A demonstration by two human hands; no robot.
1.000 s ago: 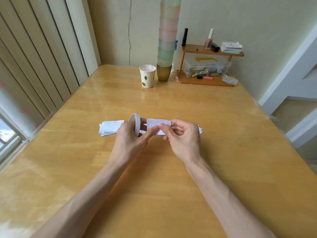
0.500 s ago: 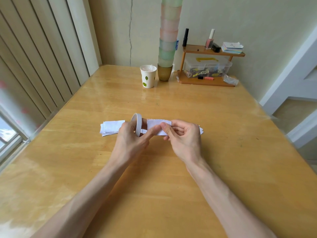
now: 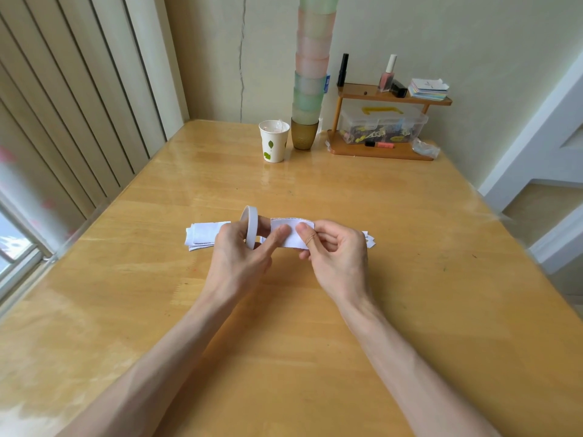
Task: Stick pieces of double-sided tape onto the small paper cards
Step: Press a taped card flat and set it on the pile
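Mid-frame: L hand (image 3: pixel 239 247) grips tape roll (image 3: pixel 250 227) upright w/ thumb pressing tape onto paper card (image 3: pixel 291 236), R hand (image 3: pixel 334 250) pinches card's other end to steady it; card stack (image 3: pixel 205 234) lies center-left.

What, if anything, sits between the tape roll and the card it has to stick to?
Nothing visible does. The left hand holds the tape roll right beside the card, which the right hand pinches. Only the left hand's own fingers lie on the card's face.
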